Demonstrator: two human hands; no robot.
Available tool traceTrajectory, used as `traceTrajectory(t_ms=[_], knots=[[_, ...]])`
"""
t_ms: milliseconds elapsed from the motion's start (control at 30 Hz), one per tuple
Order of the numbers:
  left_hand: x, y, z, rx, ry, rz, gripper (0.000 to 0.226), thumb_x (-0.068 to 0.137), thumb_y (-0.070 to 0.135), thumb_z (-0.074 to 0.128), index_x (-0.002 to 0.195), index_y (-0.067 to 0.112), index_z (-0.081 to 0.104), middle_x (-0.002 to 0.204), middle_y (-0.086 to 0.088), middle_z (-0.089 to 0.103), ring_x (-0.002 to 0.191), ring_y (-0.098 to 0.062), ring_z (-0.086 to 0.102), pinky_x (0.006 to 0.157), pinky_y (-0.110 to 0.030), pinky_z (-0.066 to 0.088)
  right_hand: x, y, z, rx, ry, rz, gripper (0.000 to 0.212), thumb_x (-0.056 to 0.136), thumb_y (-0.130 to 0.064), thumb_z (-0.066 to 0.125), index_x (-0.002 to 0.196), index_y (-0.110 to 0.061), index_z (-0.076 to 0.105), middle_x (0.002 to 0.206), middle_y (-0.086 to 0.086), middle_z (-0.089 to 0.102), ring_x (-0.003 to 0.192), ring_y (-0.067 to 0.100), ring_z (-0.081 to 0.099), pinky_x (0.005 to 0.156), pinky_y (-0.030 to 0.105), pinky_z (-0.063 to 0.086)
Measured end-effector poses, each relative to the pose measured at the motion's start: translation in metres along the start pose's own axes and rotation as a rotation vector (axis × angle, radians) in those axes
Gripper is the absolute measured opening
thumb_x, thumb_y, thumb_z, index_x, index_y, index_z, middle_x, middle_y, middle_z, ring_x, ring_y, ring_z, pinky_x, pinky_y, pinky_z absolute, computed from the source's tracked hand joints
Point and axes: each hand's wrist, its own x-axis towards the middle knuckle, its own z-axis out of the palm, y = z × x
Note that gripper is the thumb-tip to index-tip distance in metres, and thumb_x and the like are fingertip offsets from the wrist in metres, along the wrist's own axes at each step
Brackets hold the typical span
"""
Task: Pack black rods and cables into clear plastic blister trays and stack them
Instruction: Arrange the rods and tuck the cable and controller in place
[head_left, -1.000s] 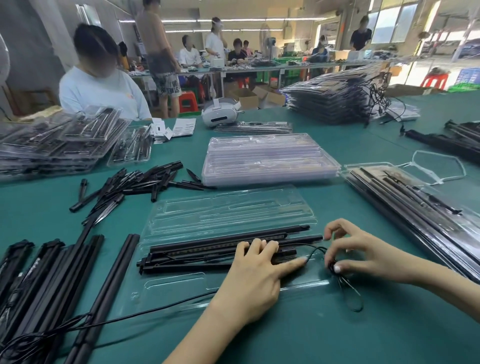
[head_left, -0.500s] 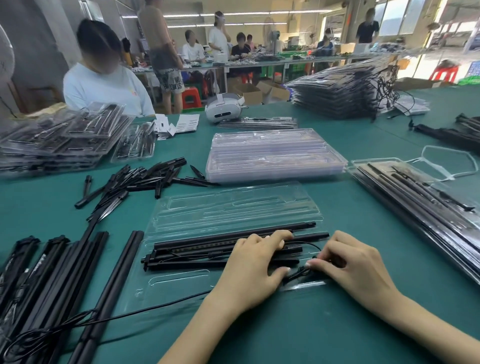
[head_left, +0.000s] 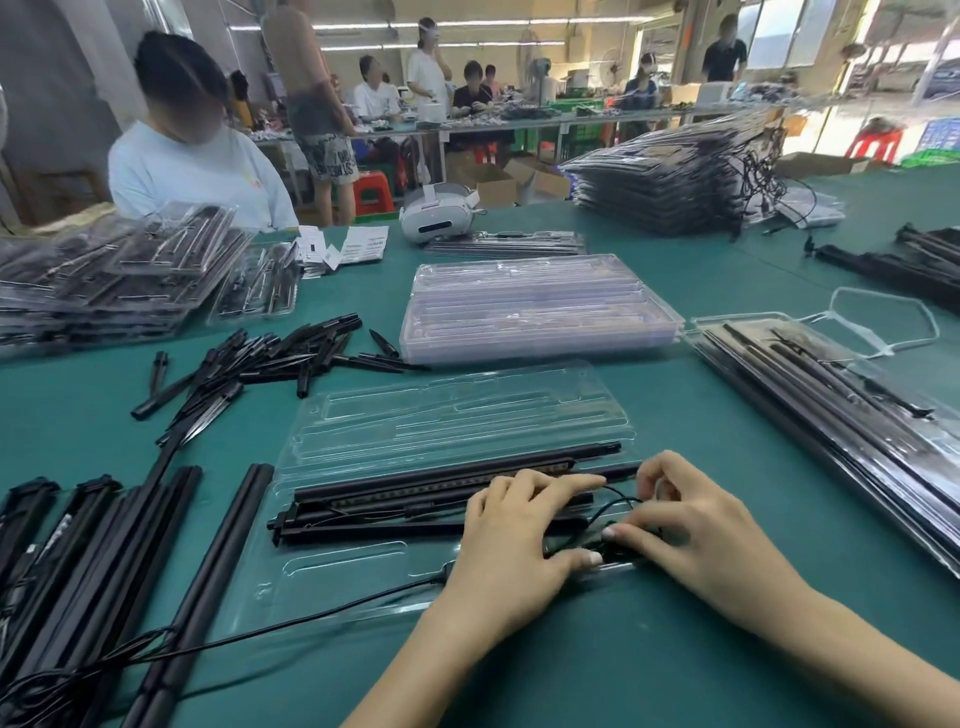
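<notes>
Two hands (head_left: 519, 540) on slim matte-black rods (head_left: 447, 475) in glossy clear tray (head_left: 457, 410).

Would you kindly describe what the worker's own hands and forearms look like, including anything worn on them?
Both forearms are bare as far as the frame shows: no sleeves, gloves, watch or bracelets. The left hand and right hand carry no visible rings. The fingernails are short and look pale, perhaps lightly polished; the picture is too soft to be sure.
</notes>
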Motion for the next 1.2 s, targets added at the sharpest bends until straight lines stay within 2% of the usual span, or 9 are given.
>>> traceTrajectory(t_ms=[133, 233, 400, 500, 700, 833, 933, 1033, 1200], knots=[[-0.005, 0.011, 0.002, 0.118, 0.038, 0.094, 0.041, 0.092, 0.04, 0.055, 0.129, 0.054, 0.046, 0.137, 0.028, 0.032, 0.128, 0.001, 0.02, 0.095, -0.025, 0.008, -0.006, 0.002, -0.01, -0.132, -0.066, -0.196, 0.032, 0.096, -0.04, 0.05, 0.086, -0.023, 0.076, 0.086, -0.009, 0.061, 0.073, 0.01, 0.053, 0.067, 0.02, 0.044], [-0.007, 0.017, 0.005, 0.212, 0.128, 0.144, 0.029, 0.091, 0.035, 0.056, 0.12, 0.042, 0.06, 0.115, 0.017, 0.049, 0.111, -0.01, 0.039, 0.084, -0.026, 0.018, -0.005, 0.001, -0.015, -0.21, -0.098, -0.229, 0.035, 0.096, -0.038, 0.045, 0.091, -0.023, 0.076, 0.08, -0.012, 0.065, 0.071, 0.013, 0.059, 0.067, 0.021, 0.046], [-0.008, 0.011, 0.006, -0.267, 0.205, -0.085, 0.036, 0.072, 0.029, 0.08, 0.105, 0.028, 0.067, 0.079, 0.013, 0.057, 0.069, 0.004, 0.049, 0.066, -0.01, 0.035, -0.017, 0.001, -0.013, -0.1, -0.07, -0.117, 0.028, 0.095, -0.033, 0.052, 0.108, -0.02, 0.073, 0.095, -0.014, 0.067, 0.085, 0.009, 0.055, 0.081, 0.022, 0.044], [-0.009, 0.015, 0.003, -0.323, 0.159, -0.153, 0.03, 0.069, 0.027, 0.082, 0.096, 0.027, 0.07, 0.069, 0.011, 0.06, 0.061, 0.002, 0.051, 0.061, -0.012, 0.038, -0.027, 0.002, -0.013, -0.087, -0.037, -0.068, 0.036, 0.095, -0.037, 0.048, 0.122, -0.021, 0.067, 0.112, -0.02, 0.064, 0.089, 0.004, 0.044, 0.086, 0.022, 0.036], [-0.01, 0.029, 0.003, 0.007, 0.2, -0.071, 0.017, 0.084, 0.037, 0.067, 0.098, 0.028, 0.07, 0.092, 0.012, 0.068, 0.09, -0.004, 0.055, 0.073, -0.017, 0.034, -0.038, -0.002, -0.016, -0.468, -0.024, -0.197, 0.056, 0.1, -0.049, 0.021, 0.125, -0.024, 0.065, 0.116, -0.018, 0.066, 0.086, 0.013, 0.051, 0.078, 0.034, 0.032], [-0.03, 0.029, 0.007, 0.296, 0.244, 0.046, 0.015, 0.083, 0.036, 0.069, 0.077, 0.023, 0.075, 0.067, 0.01, 0.068, 0.068, -0.013, 0.058, 0.066, -0.021, 0.041, -0.034, -0.002, -0.018, -0.529, -0.034, -0.252, 0.064, 0.101, -0.05, 0.016, 0.118, -0.02, 0.069, 0.11, -0.015, 0.07, 0.08, 0.015, 0.058, 0.075, 0.034, 0.032], [-0.053, 0.042, 0.025, 0.462, 0.152, 0.045, 0.046, 0.077, 0.052, 0.05, 0.087, 0.018, 0.079, 0.086, 0.002, 0.075, 0.074, -0.016, 0.069, 0.078, -0.028, 0.037, -0.032, -0.003, -0.02, -0.472, -0.07, -0.214, 0.063, 0.1, -0.052, 0.017, 0.12, -0.023, 0.069, 0.11, -0.019, 0.069, 0.084, 0.01, 0.046, 0.075, 0.031, 0.031], [-0.06, 0.056, 0.035, 0.601, 0.058, -0.051, 0.069, 0.049, 0.066, 0.074, 0.09, 0.01, 0.078, 0.094, -0.009, 0.074, 0.084, -0.02, 0.071, 0.084, -0.034, 0.036, -0.031, -0.002, -0.017, -0.427, -0.086, -0.204, 0.061, 0.101, -0.05, 0.018, 0.119, -0.023, 0.069, 0.107, -0.018, 0.067, 0.086, 0.009, 0.042, 0.075, 0.028, 0.031], [-0.047, 0.064, 0.036, 0.578, 0.004, -0.11, 0.072, 0.038, 0.066, 0.075, 0.084, 0.012, 0.079, 0.085, -0.006, 0.075, 0.078, -0.015, 0.071, 0.072, -0.024, 0.057, -0.022, 0.002, -0.019, -0.4, -0.096, -0.203, 0.062, 0.099, -0.053, 0.018, 0.109, -0.027, 0.073, 0.12, -0.009, 0.063, 0.093, 0.013, 0.042, 0.073, 0.026, 0.038]])
